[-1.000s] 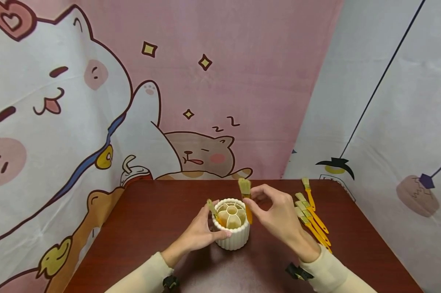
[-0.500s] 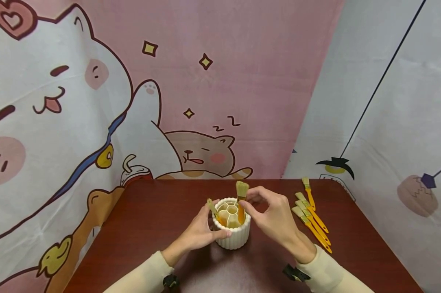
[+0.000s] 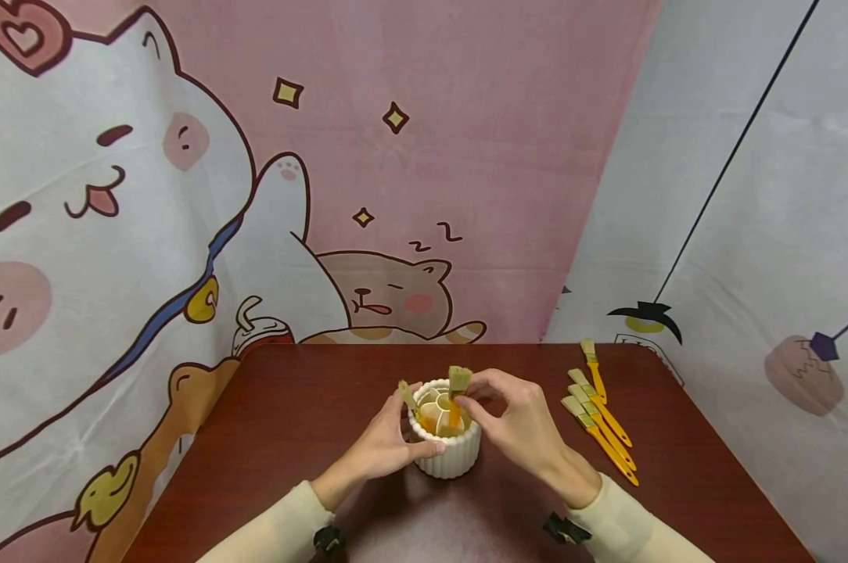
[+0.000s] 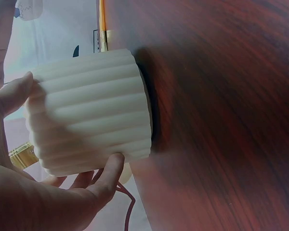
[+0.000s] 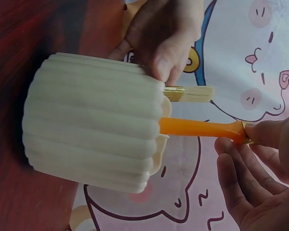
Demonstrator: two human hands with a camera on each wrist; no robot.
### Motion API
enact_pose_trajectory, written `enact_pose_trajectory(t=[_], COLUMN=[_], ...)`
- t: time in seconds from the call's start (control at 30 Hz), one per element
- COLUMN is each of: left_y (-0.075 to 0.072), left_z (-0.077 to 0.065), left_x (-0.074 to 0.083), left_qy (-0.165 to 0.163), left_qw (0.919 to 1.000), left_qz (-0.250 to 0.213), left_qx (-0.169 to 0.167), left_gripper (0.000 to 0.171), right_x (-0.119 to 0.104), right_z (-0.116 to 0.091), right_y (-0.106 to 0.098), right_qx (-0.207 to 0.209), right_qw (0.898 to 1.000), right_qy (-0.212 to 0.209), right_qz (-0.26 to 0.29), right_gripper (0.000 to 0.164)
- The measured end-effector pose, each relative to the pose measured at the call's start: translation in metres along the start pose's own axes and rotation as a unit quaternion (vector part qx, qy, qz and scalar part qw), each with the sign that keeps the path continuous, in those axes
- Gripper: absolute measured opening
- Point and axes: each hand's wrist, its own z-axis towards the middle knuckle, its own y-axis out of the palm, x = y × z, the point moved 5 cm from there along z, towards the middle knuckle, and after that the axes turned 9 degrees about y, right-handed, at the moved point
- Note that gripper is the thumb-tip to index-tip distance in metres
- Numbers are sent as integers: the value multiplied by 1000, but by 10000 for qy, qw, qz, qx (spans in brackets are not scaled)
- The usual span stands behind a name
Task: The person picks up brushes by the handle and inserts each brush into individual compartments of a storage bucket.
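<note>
A white ribbed pen holder [image 3: 447, 461] with several inner compartments stands on the table. My left hand [image 3: 383, 446] grips its left side, the thumb across the front; in the left wrist view its fingers curl round the ribbed wall. One paintbrush [image 3: 408, 397] leans bristles-up in a left compartment. Between thumb and fingertips, my right hand [image 3: 519, 414] pinches another paintbrush [image 5: 197, 128] near its metal band. That brush's orange handle points down, its lower end inside the holder's mouth and hidden by the wall.
To the right, several paintbrushes [image 3: 603, 430] with yellow handles lie side by side on the dark red table [image 3: 311, 391]. One more paintbrush [image 3: 593, 371] lies behind them. A cartoon-printed cloth [image 3: 501, 156] hangs behind the table.
My right hand has moved left and down, bringing its paintbrush from beside the rim to over the holder and into its mouth. My left hand has stayed on the holder.
</note>
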Motion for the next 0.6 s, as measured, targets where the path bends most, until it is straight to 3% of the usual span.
enact_pose_trajectory(t=[0.6], left_y=[-3], left_z=[0], left_x=[-2], left_qy=[14], left_qw=[9995], left_qz=[323], left_qx=[8], left_gripper=[112], right_x=[13], right_z=[-14], right_y=[20], right_qx=[-257], right_qw=[9955], right_qy=[-594], right_qz=[-698], right_gripper=[28])
